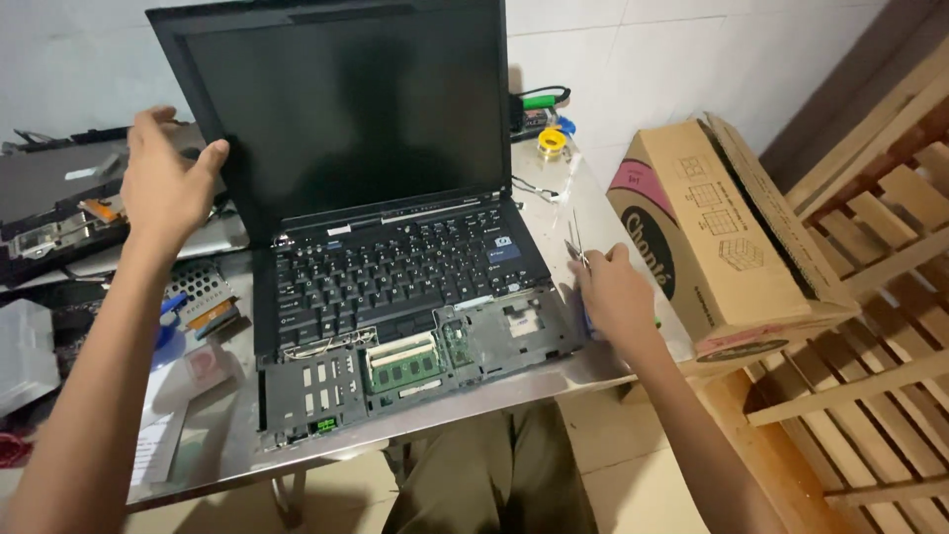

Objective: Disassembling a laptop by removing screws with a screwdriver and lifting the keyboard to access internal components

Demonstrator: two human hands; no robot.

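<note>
Laptop [395, 237] at surface [554, 381] front edge; my left hand [163, 183] grips the screen's edge to steady it, right hand [613, 292] pinches tweezers [575, 242].

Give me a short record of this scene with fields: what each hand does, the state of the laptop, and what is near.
Left hand: grips the left edge of the laptop screen.
Right hand: at the right edge of the laptop base, holding tweezers.
Laptop: open, screen dark, palm rest removed, green memory module exposed.
Surface: metal table.
Nearby: cardboard box on the right, wooden pallets beyond.
</note>
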